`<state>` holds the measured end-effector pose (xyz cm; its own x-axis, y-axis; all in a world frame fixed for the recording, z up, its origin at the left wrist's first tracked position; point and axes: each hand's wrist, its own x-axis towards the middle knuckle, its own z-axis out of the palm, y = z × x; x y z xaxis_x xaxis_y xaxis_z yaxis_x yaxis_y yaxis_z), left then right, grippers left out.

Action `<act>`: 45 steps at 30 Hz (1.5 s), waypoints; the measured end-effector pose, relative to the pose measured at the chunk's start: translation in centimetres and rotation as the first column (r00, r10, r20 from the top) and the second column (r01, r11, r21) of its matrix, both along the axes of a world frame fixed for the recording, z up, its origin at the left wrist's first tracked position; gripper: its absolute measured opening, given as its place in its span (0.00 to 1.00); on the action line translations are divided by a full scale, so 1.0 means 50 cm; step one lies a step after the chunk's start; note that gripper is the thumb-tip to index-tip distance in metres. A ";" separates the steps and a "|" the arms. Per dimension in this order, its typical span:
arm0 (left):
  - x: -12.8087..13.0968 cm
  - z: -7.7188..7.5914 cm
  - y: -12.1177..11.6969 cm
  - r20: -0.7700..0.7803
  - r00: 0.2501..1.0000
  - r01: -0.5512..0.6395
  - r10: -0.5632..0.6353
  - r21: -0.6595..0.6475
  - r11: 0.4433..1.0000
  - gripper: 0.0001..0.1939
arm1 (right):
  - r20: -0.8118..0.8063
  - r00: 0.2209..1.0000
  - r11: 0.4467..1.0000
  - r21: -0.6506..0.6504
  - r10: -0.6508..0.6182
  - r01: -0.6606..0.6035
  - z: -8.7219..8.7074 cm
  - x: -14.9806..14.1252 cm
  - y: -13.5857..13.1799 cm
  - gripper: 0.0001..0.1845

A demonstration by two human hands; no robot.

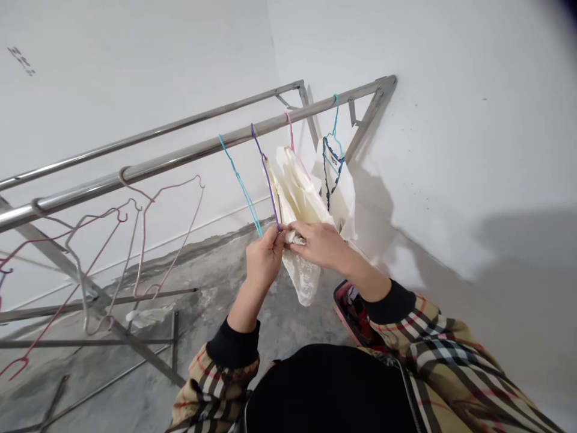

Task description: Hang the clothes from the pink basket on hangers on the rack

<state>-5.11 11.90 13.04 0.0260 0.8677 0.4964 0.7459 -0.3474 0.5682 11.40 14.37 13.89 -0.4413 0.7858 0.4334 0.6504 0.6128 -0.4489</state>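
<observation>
My left hand (265,257) pinches the bottom of the purple hanger (264,174), and my right hand (321,245) clenches the cream lace garment (302,276), both just below the steel rail (180,157).

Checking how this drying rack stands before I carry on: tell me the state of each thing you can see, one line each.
left hand, pinching the cream lace cloth
right hand, pinching the same cloth
cream lace cloth, gathered between the hands, lower end hanging loose
purple wire hanger, hooked on the rail, lower end at the left hand
light blue wire hanger, hooked on the rail
steel rail, level, holding the hangers
</observation>
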 end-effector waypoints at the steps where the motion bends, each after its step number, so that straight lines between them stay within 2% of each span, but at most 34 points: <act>1: 0.001 0.000 -0.001 -0.009 1.000 -0.012 0.012 0.003 1.000 0.12 | 0.012 1.000 1.000 0.028 -0.004 0.003 -0.001 -0.002 -0.001 0.15; 5: 0.005 0.006 -0.006 -0.078 0.992 -0.095 0.096 0.020 0.995 0.12 | 0.009 0.999 0.984 0.178 0.030 -0.031 0.003 -0.007 0.002 0.08; 8: 0.007 0.014 -0.013 -0.078 0.988 -0.126 0.130 0.060 0.990 0.12 | -0.044 0.987 0.955 0.263 0.154 -0.137 0.006 -0.010 0.011 0.05; 10: 0.005 0.017 -0.017 -0.062 0.989 -0.127 0.132 0.085 0.988 0.12 | -0.062 0.966 0.938 0.264 0.250 -0.226 0.002 -0.012 0.018 0.04; 12: 0.000 0.019 -0.019 -0.044 0.992 -0.115 0.119 0.078 0.990 0.12 | -0.075 0.955 0.940 0.217 0.286 -0.264 -0.007 -0.013 0.022 0.05; 16: -0.012 0.019 -0.016 -0.004 0.996 -0.088 0.088 0.026 0.996 0.13 | -0.119 0.968 0.970 0.131 0.219 -0.204 -0.024 -0.016 0.022 0.12; 18: -0.017 0.020 -0.013 0.046 0.997 -0.059 0.060 -0.005 0.998 0.13 | -0.147 0.963 0.967 0.155 0.227 -0.204 -0.025 -0.019 0.020 0.09; 20: -0.020 0.022 -0.013 0.105 0.994 -0.023 0.026 -0.033 0.999 0.14 | -0.160 0.943 0.944 0.208 0.292 -0.257 -0.023 -0.021 0.016 0.06; 22: -0.023 0.024 -0.015 0.146 0.989 -0.002 0.007 -0.034 0.999 0.14 | -0.129 0.920 0.910 0.249 0.370 -0.331 -0.022 -0.020 0.012 0.05; 24: -0.024 0.027 -0.020 0.188 0.982 -0.004 0.005 -0.006 1.000 0.14 | -0.057 0.917 0.894 0.250 0.396 -0.371 -0.025 -0.016 0.007 0.05; 28: -0.026 0.044 -0.033 0.363 0.932 -0.032 -0.008 0.105 0.994 0.17 | 0.018 0.962 0.946 0.175 0.273 -0.272 -0.049 -0.005 0.011 0.08; 32: -0.032 0.086 -0.039 0.542 0.835 0.026 -0.092 0.128 0.991 0.18 | -0.067 0.995 0.997 -0.018 0.080 -0.082 -0.096 -0.006 0.055 0.09; 34: -0.037 0.113 -0.038 0.621 0.773 0.046 -0.132 0.152 0.987 0.18 | -0.093 0.995 0.988 -0.155 -0.025 0.011 -0.123 -0.010 0.079 0.09; 36: -0.041 0.138 -0.037 0.694 0.700 0.042 -0.170 0.198 0.979 0.19 | -0.094 0.992 0.965 -0.256 -0.078 0.052 -0.148 -0.013 0.088 0.07; 38: -0.044 0.155 -0.037 0.743 0.639 0.038 -0.200 0.229 0.973 0.20 | -0.095 0.992 0.950 -0.310 -0.079 0.045 -0.169 -0.011 0.074 0.05; 40: -0.044 0.160 -0.038 0.766 0.605 0.047 -0.217 0.237 0.970 0.19 | -0.115 0.992 0.937 -0.350 -0.045 0.002 -0.180 0.003 0.041 0.04; 42: -0.042 0.150 -0.040 0.763 0.608 0.063 -0.218 0.227 0.972 0.18 | -0.181 0.983 0.921 -0.381 0.009 -0.078 -0.179 0.036 -0.001 0.05; 45: -0.036 0.115 -0.039 0.727 0.661 0.043 -0.189 0.214 0.976 0.16 | -0.341 0.935 0.887 -0.396 0.096 -0.236 -0.150 0.129 -0.061 0.09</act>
